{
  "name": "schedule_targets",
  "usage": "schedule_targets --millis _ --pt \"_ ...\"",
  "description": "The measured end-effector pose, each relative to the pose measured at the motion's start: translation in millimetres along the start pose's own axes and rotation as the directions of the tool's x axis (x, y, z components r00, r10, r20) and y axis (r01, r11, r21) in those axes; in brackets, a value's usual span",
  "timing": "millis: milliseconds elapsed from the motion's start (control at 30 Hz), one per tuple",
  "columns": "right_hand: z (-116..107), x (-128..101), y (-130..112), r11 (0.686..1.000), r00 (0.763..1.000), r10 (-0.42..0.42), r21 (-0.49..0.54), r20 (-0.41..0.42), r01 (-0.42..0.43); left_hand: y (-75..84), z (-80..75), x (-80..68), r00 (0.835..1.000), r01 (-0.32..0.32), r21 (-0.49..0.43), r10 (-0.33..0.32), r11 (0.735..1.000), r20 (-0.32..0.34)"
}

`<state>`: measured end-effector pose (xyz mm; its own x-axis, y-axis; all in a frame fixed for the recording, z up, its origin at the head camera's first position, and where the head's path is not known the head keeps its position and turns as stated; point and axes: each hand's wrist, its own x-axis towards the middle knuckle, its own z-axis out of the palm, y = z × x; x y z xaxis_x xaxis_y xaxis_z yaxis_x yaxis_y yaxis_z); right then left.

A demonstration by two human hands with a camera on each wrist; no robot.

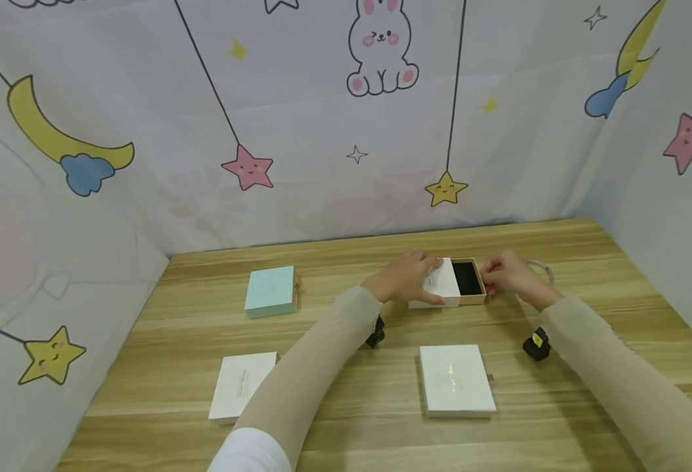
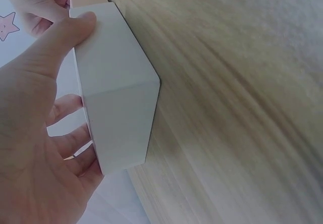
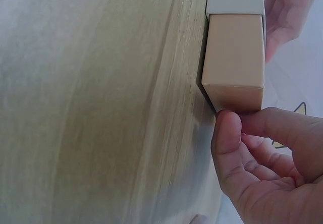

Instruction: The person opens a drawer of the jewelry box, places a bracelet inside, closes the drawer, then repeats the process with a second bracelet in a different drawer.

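Note:
At the back right of the table is a white drawer box (image 1: 439,280), its tan inner drawer (image 3: 233,52) slid partway out to the right. A black lining (image 1: 466,278) shows inside the drawer. My left hand (image 1: 406,278) grips the white sleeve, thumb along the near side and fingers over the top and far side, as the left wrist view (image 2: 40,113) shows. At the drawer's outer end, my right hand (image 1: 514,278) pinches with thumb and forefinger; whatever small tab is between them is hidden by the fingertips.
A light blue box (image 1: 270,290) lies at the back left. One white box (image 1: 242,385) sits at the front left, partly behind my left sleeve. Another white box (image 1: 457,380) with a small side tab lies in front of the drawer box. A printed curtain (image 1: 322,118) borders the table.

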<state>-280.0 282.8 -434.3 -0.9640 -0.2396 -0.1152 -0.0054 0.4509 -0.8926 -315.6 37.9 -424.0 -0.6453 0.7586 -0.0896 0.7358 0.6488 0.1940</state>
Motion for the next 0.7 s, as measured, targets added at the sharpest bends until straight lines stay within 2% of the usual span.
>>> schedule_targets --millis 700 --pt "-10.4 -4.9 -0.8 0.996 1.000 0.021 -0.089 -0.011 -0.022 0.8 -2.0 -0.4 1.000 0.005 0.014 -0.005 1.000 0.022"
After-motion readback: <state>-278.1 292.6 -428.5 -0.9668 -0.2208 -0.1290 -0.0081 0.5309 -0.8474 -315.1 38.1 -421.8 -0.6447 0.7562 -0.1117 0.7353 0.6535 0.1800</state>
